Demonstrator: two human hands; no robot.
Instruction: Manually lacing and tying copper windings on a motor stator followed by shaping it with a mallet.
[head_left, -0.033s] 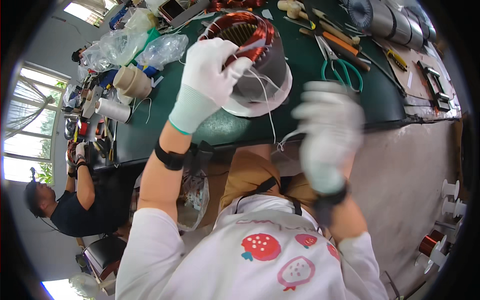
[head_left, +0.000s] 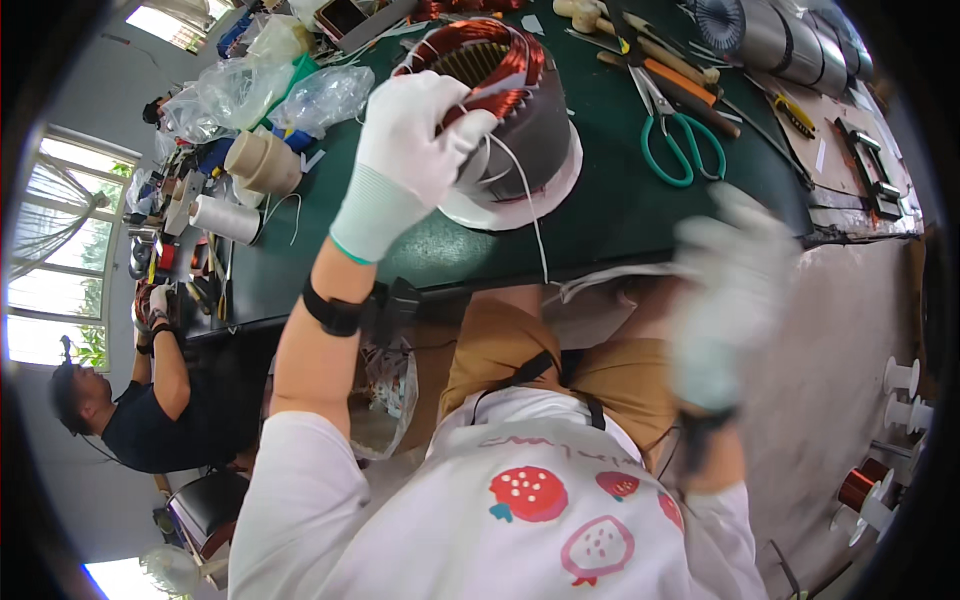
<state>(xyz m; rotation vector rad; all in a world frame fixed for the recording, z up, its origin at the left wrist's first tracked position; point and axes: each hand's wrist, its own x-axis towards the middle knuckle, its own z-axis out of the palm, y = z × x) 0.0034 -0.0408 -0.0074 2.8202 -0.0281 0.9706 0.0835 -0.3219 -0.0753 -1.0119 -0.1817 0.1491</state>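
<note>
A motor stator (head_left: 520, 150) with a grey cylindrical body and red-brown copper windings (head_left: 520, 75) stands upright on a white round base (head_left: 485, 216). My left hand (head_left: 415, 130), in a white glove, is closed over the near left rim of the windings, thumb and fingers pinched there. From beside its thumb a white cord (head_left: 530, 195) hangs over the table's front edge. My right hand (head_left: 735, 300), gloved too, is smeared by motion right of my lap. White cord strands stretch sideways to it, and it appears closed on them; its fingers are blurred.
Green-handled scissors (head_left: 685, 150) lie on the dark green table (head_left: 620, 215), near hammers and other tools. At left stand a white thread spool (head_left: 225, 218) and clear plastic bags (head_left: 325, 100). Another person (head_left: 150, 420) works at far left. Wire spools (head_left: 865, 490) lie at lower right.
My right hand has swung right and down, away from the stator, drawing the white cord strands out sideways. The left hand stays at the windings, with only a slight shift.
</note>
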